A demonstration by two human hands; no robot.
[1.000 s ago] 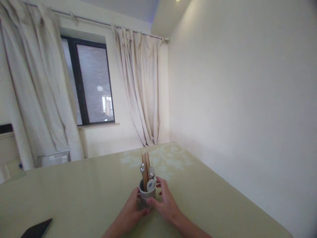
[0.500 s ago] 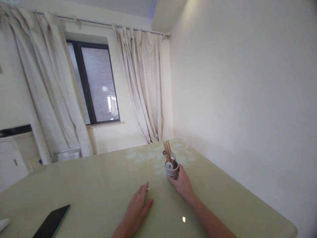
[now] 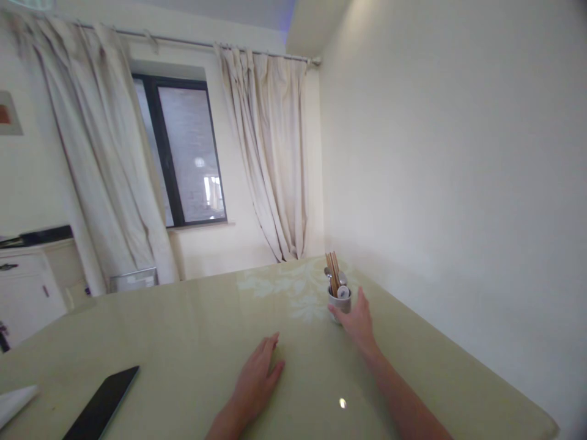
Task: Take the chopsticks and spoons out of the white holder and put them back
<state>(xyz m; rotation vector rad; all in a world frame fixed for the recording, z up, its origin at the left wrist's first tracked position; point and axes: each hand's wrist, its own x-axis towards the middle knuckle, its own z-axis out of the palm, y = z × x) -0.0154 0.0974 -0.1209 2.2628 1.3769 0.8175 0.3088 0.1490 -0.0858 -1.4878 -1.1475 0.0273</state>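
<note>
Filling most of your view, the pale green glass worktop (image 3: 183, 330) runs from your body out to the cream wall (image 3: 458, 183) on your right, with a white floral pattern printed near its far edge. Beyond it hang two cream curtains (image 3: 270, 153) on either side of a dark-framed window (image 3: 188, 159), and a white cabinet (image 3: 27, 287) stands at the far left.

On the worktop near your left side lies a dark flat device, probably a phone (image 3: 103, 409), face up, with a white corner of paper or cloth (image 3: 13, 403) just beside it at the picture's edge. Both sit well apart from your hands.

Your left hand (image 3: 257, 382) rests palm down on the glass, flat and holding nothing, its fingers (image 3: 270, 345) loosely together and pointing away from you; it looks like a steadying rest while the other arm reaches.

Your right hand (image 3: 358, 321) is stretched far out, wrapped against the near side of a small white utensil cup (image 3: 340, 300). The fingers curl partly round it, touching its wall, so the grip reads as a light hold with the cup standing on the glass. The cup stands upright near the wall and the far edge, over the floral pattern, which keeps it out of the open middle. Wooden chopsticks (image 3: 332, 272) and spoons (image 3: 343, 292) stand in it.
</note>
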